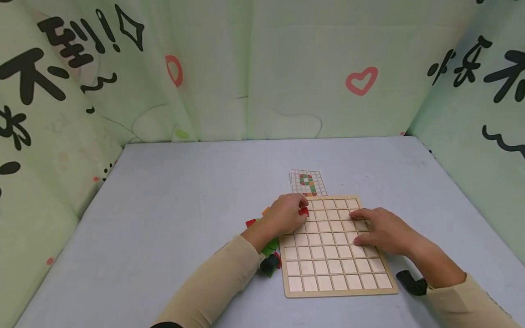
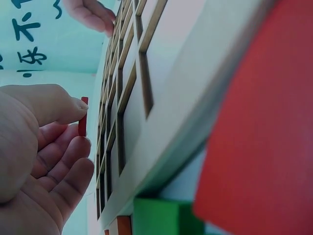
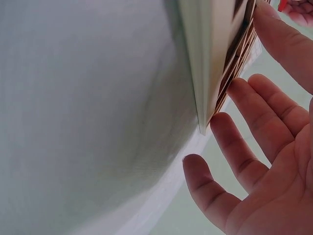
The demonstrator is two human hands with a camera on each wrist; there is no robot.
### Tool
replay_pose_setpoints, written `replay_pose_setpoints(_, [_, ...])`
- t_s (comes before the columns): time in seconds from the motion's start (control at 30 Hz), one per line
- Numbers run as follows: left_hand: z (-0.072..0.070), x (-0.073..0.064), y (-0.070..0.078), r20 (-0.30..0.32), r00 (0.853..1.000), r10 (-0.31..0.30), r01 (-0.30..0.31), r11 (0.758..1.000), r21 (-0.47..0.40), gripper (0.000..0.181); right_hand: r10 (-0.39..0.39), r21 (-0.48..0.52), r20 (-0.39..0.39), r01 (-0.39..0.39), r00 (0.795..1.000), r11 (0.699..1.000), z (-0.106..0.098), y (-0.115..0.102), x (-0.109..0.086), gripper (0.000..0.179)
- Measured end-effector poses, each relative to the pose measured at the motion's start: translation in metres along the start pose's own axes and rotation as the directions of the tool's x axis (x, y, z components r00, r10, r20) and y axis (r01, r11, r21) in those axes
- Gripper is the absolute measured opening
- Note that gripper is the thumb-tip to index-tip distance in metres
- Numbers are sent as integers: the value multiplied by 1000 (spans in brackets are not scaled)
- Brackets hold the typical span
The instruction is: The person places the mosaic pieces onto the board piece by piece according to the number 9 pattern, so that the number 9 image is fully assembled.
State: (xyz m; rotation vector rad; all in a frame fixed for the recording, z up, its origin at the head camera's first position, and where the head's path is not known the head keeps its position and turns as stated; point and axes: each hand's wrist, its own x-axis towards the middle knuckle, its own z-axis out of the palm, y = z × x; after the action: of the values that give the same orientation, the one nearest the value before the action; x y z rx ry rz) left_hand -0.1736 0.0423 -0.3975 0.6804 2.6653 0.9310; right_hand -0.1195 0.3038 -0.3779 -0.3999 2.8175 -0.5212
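A small red square tile [image 1: 304,212] is pinched between the thumb and fingers of my left hand [image 1: 287,213], over the upper left of a wooden grid board [image 1: 324,250]. In the left wrist view the tile [image 2: 83,116] is seen edge-on, apart from the board's surface. My right hand [image 1: 383,230] rests at the board's right side with fingers spread and nothing held. From the right wrist view, some fingertips [image 3: 238,87] touch the board's edge. Behind the board lies a pattern card [image 1: 309,182] with a green, red and orange figure on a grid.
Loose coloured tiles, among them green ones [image 1: 270,246] and a red one [image 1: 250,222], lie along the board's left side, partly under my left forearm. A white-covered table [image 1: 184,205] carries everything. Printed curtains [image 1: 287,68] enclose its back and sides.
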Motion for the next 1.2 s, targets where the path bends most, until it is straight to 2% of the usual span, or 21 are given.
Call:
replay_pose_setpoints(0.43, [5,6,4,23,1000,5,-6,1000,22,25,-11,2,-4,11,1000,1000,0,2,0,67])
replay_pose_setpoints(0.87, [7,7,6,29,999,42,-44,997,68,25,-19,7,-6,19,1000,1000,0,2,-1,66])
replay_pose_setpoints(1.2, [9,9,6,36,999,24,-27,996,90,20,-15,3,-16,16,1000,1000,0,2,-2,66])
